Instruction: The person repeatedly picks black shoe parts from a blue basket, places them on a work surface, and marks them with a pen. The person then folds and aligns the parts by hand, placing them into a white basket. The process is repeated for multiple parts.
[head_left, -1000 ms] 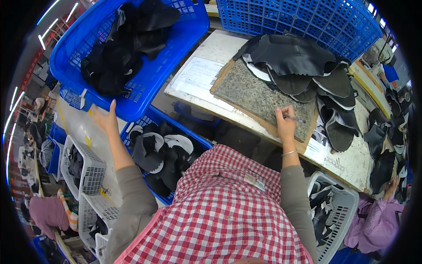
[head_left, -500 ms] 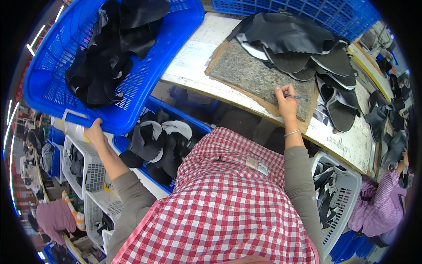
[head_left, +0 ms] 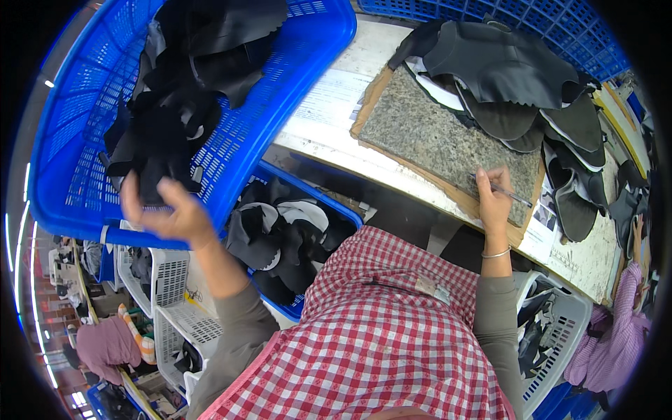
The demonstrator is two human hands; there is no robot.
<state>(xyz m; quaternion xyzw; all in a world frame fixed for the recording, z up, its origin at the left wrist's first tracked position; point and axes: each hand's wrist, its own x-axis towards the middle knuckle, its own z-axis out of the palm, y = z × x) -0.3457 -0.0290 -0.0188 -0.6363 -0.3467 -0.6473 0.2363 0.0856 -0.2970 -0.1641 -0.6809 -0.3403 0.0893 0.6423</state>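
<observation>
My left hand (head_left: 168, 213) is over the near end of a large blue basket (head_left: 280, 98), slightly blurred, its thumb and fingers apart. Just beyond its fingertips lie black cut pieces (head_left: 157, 147), like leather shoe parts, heaped in the basket. A pen (head_left: 511, 194) is held in my right hand (head_left: 494, 196), which rests at the near right edge of a grey speckled slab (head_left: 434, 133). Behind that hand, a pile of black leather-like pieces (head_left: 500, 63) with scalloped edges and grey undersides covers the slab's far side.
The slab lies on a white worktable (head_left: 378, 164) beside a printed sheet (head_left: 329, 98). Another blue basket (head_left: 336, 210) with black and white pieces stands below the table edge. Light grey crates (head_left: 185, 269) stand at left, another crate (head_left: 567, 329) at right. A co-worker's sleeve (head_left: 619, 336) shows at far right.
My left hand has left the basket's near rim and moved in over the black pieces. My right hand still holds the pen at the slab. The whole view has shifted slightly.
</observation>
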